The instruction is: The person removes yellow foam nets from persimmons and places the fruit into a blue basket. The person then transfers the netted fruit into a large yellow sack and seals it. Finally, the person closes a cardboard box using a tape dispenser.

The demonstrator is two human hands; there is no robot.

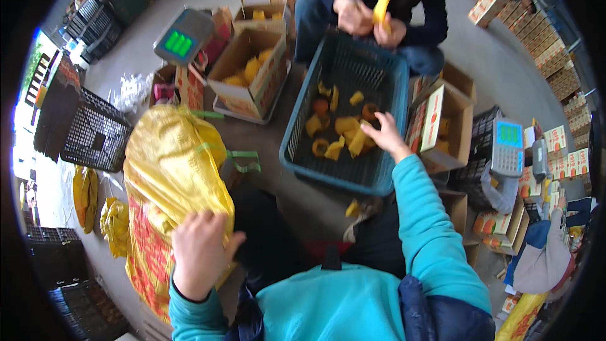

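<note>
My left hand (203, 251) rests at the edge of a large yellow woven plastic sack (175, 166) with red print; whether its fingers grip the plastic cannot be told. My right hand (386, 135) reaches into a blue plastic crate (289, 151), fingers apart, over crumpled yellow wrappers (352, 135) that lie at its bottom. A few orange round fruits (320, 105) lie among the wrappers. No object shows in the right hand.
Across the crate a person (374, 14) holds a yellow wrapper in both hands. A cardboard box of yellow-wrapped items (248, 71) stands behind left, near a digital scale (182, 40). More boxes (442, 128) and another scale (509, 147) stand at right.
</note>
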